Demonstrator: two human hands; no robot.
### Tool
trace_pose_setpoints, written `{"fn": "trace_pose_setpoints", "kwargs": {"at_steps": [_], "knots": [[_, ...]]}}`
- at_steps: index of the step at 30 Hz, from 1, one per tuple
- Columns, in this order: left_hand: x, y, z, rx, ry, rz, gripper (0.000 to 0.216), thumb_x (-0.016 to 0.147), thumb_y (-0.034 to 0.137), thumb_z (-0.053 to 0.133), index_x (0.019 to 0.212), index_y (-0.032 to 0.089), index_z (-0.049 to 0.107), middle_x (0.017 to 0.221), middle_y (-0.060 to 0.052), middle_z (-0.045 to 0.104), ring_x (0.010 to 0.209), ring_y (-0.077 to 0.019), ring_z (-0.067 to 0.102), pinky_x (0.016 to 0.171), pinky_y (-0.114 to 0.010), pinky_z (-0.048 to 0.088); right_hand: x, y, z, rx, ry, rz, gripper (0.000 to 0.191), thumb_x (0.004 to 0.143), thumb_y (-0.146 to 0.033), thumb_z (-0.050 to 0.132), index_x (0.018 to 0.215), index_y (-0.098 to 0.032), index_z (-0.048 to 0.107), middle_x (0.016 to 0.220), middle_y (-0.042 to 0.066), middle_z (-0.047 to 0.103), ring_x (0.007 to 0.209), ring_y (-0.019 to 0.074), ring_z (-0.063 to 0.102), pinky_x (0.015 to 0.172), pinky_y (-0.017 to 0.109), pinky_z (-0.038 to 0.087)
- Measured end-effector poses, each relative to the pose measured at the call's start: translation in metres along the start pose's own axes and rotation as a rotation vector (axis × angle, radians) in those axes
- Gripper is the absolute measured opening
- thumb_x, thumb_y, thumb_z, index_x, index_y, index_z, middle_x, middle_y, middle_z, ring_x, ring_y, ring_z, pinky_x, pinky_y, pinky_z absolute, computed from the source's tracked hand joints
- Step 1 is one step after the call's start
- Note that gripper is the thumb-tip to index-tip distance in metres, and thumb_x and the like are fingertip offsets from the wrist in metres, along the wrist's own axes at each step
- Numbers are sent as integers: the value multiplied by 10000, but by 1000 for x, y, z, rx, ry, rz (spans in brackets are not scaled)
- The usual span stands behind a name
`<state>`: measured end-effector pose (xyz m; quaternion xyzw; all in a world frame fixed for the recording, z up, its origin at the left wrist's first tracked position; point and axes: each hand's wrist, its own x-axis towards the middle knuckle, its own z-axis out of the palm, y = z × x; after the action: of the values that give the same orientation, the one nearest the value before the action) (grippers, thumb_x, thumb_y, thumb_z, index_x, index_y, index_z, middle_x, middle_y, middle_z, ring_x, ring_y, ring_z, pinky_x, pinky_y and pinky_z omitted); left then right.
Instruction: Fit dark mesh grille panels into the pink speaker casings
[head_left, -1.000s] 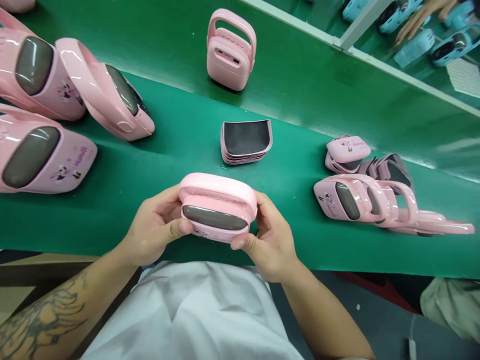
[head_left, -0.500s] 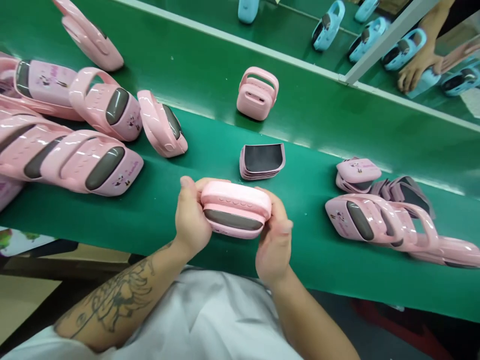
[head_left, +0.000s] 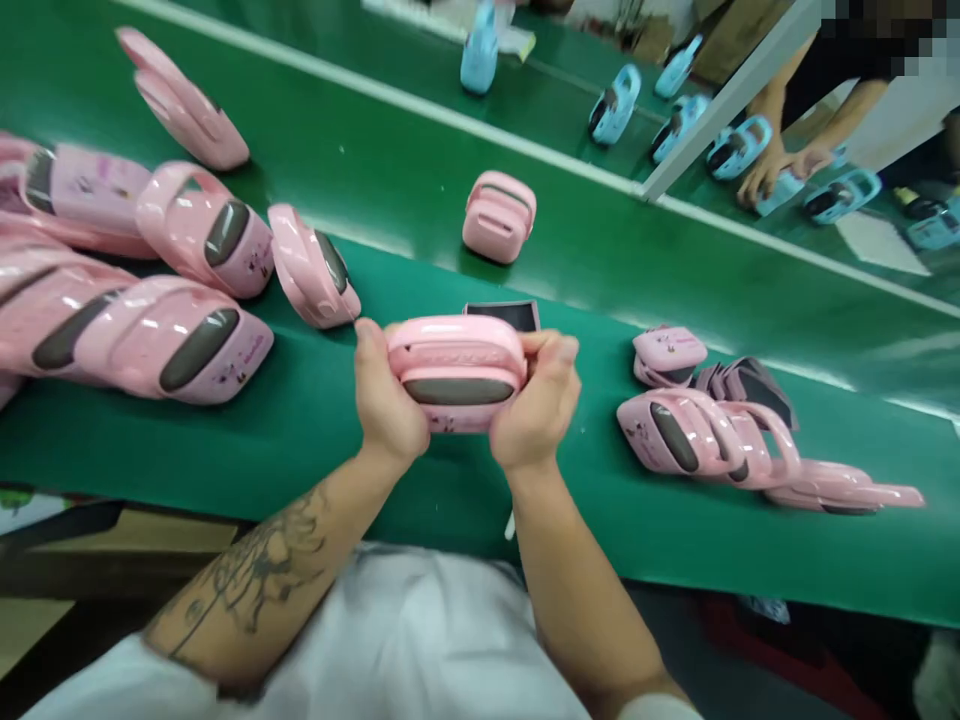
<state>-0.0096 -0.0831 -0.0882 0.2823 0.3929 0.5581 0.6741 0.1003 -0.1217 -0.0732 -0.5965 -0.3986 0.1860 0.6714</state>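
Both my hands grip one pink speaker point(head_left: 457, 372) with a dark oval window, held above the near green belt point(head_left: 315, 440). My left hand point(head_left: 384, 395) wraps its left end, thumb over the top. My right hand point(head_left: 536, 405) closes on its right end, fingers curled over the upper edge. Just behind the speaker lies a stack of dark panels point(head_left: 504, 315), partly hidden by it. Another pink speaker point(head_left: 499, 215) stands upright with its handle up on the far side of the belt.
Several pink speakers point(head_left: 176, 345) lie in a heap at the left. More pink speakers point(head_left: 694, 435) and dark panels point(head_left: 746, 385) lie at the right. Beyond a white rail point(head_left: 525, 150), blue speakers point(head_left: 615, 105) sit where another person's hands point(head_left: 772, 170) work.
The speaker has risen and moved away from my body, now covering part of the panel stack. My hands shifted from underneath it to its two ends. The view has tilted up.
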Motion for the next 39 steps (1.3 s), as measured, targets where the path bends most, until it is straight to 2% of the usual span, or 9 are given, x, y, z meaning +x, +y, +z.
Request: {"fn": "trace_pose_setpoints", "kwargs": {"at_steps": [5, 11, 15, 19, 23, 32, 35, 37, 39], "knots": [[12, 6, -10, -61, 11, -196, 515, 1041, 606, 505, 796, 214, 734, 723, -73, 785, 1012, -366, 817, 856, -463, 678, -21, 6, -12, 294, -259, 377, 835, 1067, -785, 134, 1284, -227, 716, 1318, 135, 795, 1330, 331, 726, 1136, 529, 576], [7, 15, -18, -73, 79, -403, 347, 1015, 436, 558, 853, 215, 771, 782, -48, 820, 726, -284, 785, 696, -406, 659, -42, 2, -28, 189, -306, 309, 729, 1107, -725, 265, 1486, -245, 662, 1609, 116, 643, 1569, 309, 538, 1329, 550, 400], [-2, 26, -15, 4, -116, -511, 499, 1030, 560, 497, 1009, 174, 811, 943, -116, 854, 962, -373, 816, 835, -495, 675, -37, 9, -31, 77, -336, 311, 713, 1032, -679, 608, 1593, -239, 578, 1652, 128, 600, 1547, 332, 550, 1303, 533, 430], [-22, 39, -18, 198, -499, -251, 642, 935, 628, 704, 1408, 194, 729, 1401, -134, 774, 1318, -434, 706, 1049, -516, 620, -34, 19, -30, 336, -169, 619, 663, 1055, -687, 456, 1453, -211, 691, 1370, 120, 798, 1298, 347, 747, 1086, 537, 617], [-39, 43, -19, 520, -589, -9, 927, 826, 340, 875, 1671, 334, 495, 1696, -94, 537, 1516, -417, 541, 1221, -511, 508, -34, 18, -29, 420, -208, 708, 716, 1031, -712, 359, 1438, -238, 709, 1299, 99, 834, 1261, 354, 780, 1027, 552, 652], [-47, 35, -9, 710, -434, 152, 1124, 675, 436, 1008, 1659, 367, 469, 1641, -117, 544, 1530, -458, 499, 1245, -588, 487, -51, 16, -29, 288, -367, 584, 845, 1089, -692, 117, 1596, -211, 592, 1315, 136, 826, 1239, 344, 796, 1076, 567, 631], [-42, 35, -30, 678, -462, 166, 1123, 728, 369, 963, 1682, 336, 373, 1595, -151, 594, 1400, -415, 644, 1135, -531, 586, -59, 20, -53, 62, -402, 395, 689, 1135, -611, 326, 1737, -277, 367, 1670, 137, 593, 1496, 318, 630, 1192, 571, 554], [-37, 38, -50, 745, -580, 177, 1018, 738, 321, 962, 1626, 346, 464, 1589, -137, 613, 1385, -399, 665, 1127, -506, 594, -54, 18, -75, -179, -407, 169, 755, 1105, -534, 555, 1769, -362, 241, 1839, 95, 334, 1646, 317, 438, 1298, 601, 432], [-31, 43, -67, 854, -715, 240, 958, 717, 279, 973, 1580, 354, 564, 1582, -119, 626, 1444, -404, 619, 1208, -536, 538, -43, 11, -91, -340, -586, -30, 843, 1059, -544, 663, 1769, -385, 236, 1854, 87, 293, 1714, 354, 289, 1359, 662, 302]]}}
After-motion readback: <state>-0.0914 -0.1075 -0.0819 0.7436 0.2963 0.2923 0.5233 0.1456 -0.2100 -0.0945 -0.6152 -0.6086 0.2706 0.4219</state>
